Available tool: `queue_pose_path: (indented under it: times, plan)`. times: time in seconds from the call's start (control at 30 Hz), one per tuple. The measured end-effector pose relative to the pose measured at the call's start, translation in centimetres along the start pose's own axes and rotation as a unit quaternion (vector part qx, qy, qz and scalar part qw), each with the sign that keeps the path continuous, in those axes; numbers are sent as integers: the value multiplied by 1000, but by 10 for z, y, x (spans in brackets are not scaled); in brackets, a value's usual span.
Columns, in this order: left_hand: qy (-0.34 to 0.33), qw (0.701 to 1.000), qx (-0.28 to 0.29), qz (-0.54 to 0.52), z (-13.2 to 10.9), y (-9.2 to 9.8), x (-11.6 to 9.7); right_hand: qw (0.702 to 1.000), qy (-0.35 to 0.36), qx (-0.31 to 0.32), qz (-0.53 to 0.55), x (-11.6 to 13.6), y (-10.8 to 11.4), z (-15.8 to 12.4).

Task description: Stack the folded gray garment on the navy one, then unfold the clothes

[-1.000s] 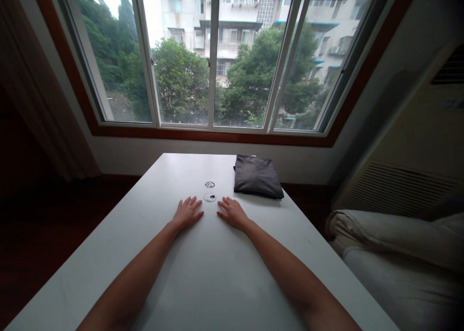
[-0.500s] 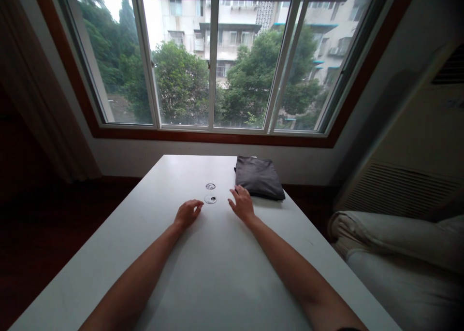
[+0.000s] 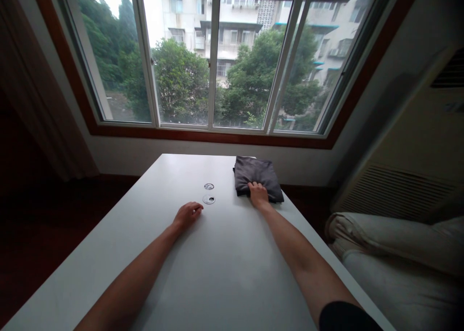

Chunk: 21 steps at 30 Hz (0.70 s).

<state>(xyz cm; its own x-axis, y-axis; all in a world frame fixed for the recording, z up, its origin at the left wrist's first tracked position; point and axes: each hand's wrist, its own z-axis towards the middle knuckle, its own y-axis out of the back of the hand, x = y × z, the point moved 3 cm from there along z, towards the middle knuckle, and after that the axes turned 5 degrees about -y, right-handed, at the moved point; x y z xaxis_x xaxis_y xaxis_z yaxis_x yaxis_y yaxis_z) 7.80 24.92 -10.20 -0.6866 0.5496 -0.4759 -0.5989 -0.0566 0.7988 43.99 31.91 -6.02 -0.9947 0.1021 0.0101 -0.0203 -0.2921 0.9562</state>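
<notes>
Cloth: dark grey cloth (image 3: 258, 170), folded into a flat pad, far right corner of the white table (image 3: 221, 273). I see creases beside the fingers on its top.
Right hand: right hand (image 3: 258, 193) is at the cloth's near edge, fingers slightly bent, close together, tips on the upper face. Thumb is mostly hidden from me, so I can't tell a pinch from plain contact.
Left hand: left hand (image 3: 187, 214) is low over the table, well apart from the cloth. Fingers loosely curled, thumb near the index finger with a small gap; I see nothing in it.
Inserts: near insert (image 3: 209, 199) is just beyond the left fingertips, far insert (image 3: 209, 186) behind it (both round, set in the tabletop).
Sleeve: black sleeve (image 3: 346, 316) on the right arm, bottom of my view.
Surroundings: window (image 3: 213, 60) beyond the table, pale cushions (image 3: 402, 253) on the right.
</notes>
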Motion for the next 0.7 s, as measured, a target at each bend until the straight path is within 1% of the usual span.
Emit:
queue_pose_path:
  times: [0.07,0.13,0.3,0.37,0.4,0.47,0.53,0.57,0.6,0.63,0.7]
  plan:
    - [7,1000,2,-5,0,0,0,1000,21,11,-2,-2,5,-6]
    - [9,1000,2,-7,0,0,0,999,45,20,-2,-6,9,-19]
    - [16,1000,4,-8,0,-3,0,994,104,45,1,-16,18,-74]
    - [17,1000,2,-6,0,-3,0,990,124,73,8,-21,26,-90]
    - [14,1000,0,-6,0,-4,0,986,136,91,15,-24,31,-94]
    - [10,1000,-2,-5,-1,-4,1,976,156,145,48,-31,42,-90]
    - [7,1000,-2,-4,-1,-5,1,960,152,211,106,-38,50,-73]
    - [5,1000,-3,-4,-1,-4,1,953,139,234,137,-41,53,-61]
    - [4,1000,-4,-5,-1,-4,2,954,118,225,157,-43,55,-48]
    - [3,1000,-4,-5,-1,-4,2,963,90,190,168,-44,57,-34]
    - [3,1000,0,-8,-1,-3,2,980,23,98,174,-42,57,-9]
